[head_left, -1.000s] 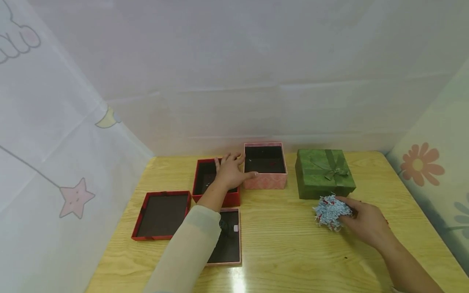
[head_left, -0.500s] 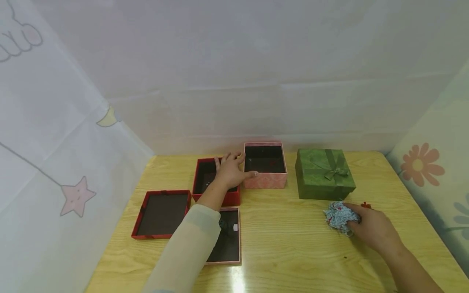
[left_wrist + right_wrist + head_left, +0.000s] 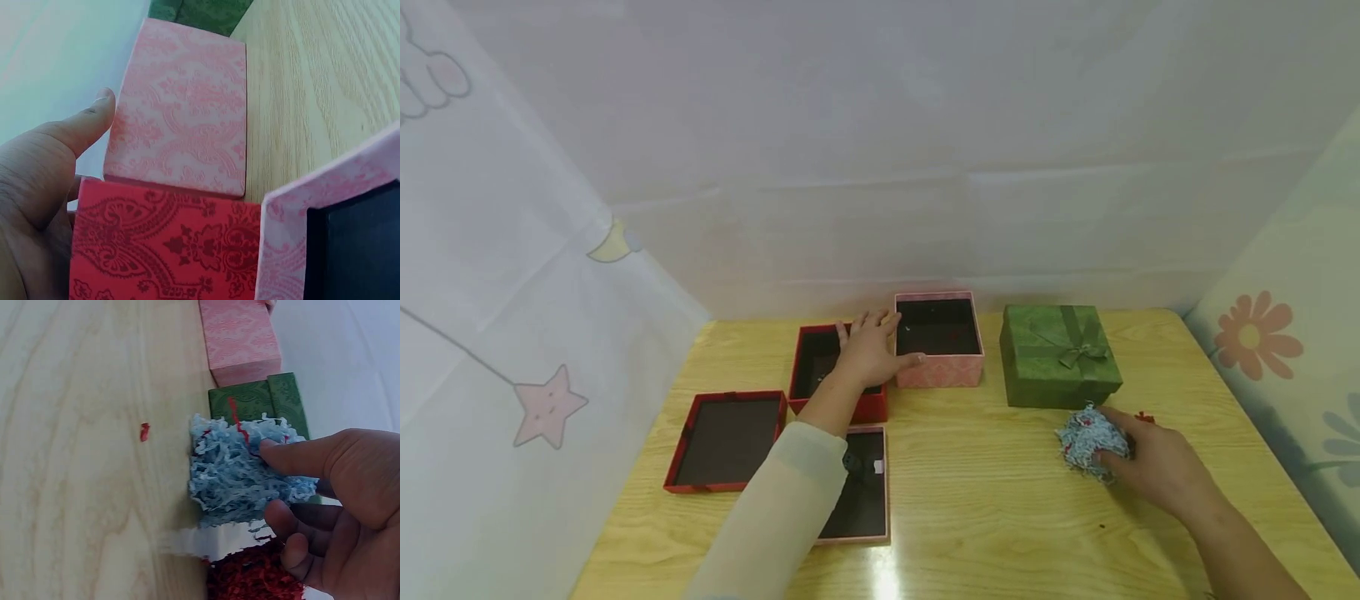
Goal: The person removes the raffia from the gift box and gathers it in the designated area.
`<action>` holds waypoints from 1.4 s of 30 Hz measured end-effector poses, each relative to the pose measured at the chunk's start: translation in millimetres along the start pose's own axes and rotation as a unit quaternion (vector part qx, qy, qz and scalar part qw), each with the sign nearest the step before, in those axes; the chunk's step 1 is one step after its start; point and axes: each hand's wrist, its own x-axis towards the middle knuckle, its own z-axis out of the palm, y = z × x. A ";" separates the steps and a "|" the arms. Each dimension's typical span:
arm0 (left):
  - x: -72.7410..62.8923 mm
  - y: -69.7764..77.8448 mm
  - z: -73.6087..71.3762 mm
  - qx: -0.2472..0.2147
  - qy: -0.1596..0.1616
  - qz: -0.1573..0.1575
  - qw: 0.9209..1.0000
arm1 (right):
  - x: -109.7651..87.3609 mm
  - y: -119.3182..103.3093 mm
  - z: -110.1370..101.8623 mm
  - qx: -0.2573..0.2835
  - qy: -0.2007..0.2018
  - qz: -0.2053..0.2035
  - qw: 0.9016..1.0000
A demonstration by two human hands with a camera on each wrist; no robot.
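In the head view my right hand pinches a clump of light blue shredded paper in front of the closed green gift box. The right wrist view shows thumb and fingers on the clump, with a red strand in it. Red shredded paper lies close beside that hand. My left hand is spread over the open red box, its thumb at the rim of the open pink box. Both boxes have dark interiors with small scraps inside.
An upturned red lid lies at the left on the wooden table. An upturned pink lid, holding a small dark object, is partly hidden under my left forearm. A tiny red scrap lies on the wood.
My right hand has shifted slightly right and toward me with the blue clump, away from the green box. More red shred shows behind it. My left hand has stayed put.
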 end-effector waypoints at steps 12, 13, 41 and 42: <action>-10.3 30.2 3.8 -0.024 0.032 0.057 0.998 | -2.4 -6.9 -16.5 0.026 0.036 -0.014 0.999; -11.6 33.8 3.8 -0.025 0.034 0.064 0.997 | -2.0 -6.8 -17.8 0.029 0.039 -0.013 0.999; -23.3 112.1 46.8 0.004 0.025 0.094 0.995 | 38.6 8.2 -24.1 0.066 0.105 0.016 0.992; -22.2 113.9 48.4 0.009 0.024 0.093 0.995 | 40.0 8.7 -24.2 0.067 0.098 0.020 0.993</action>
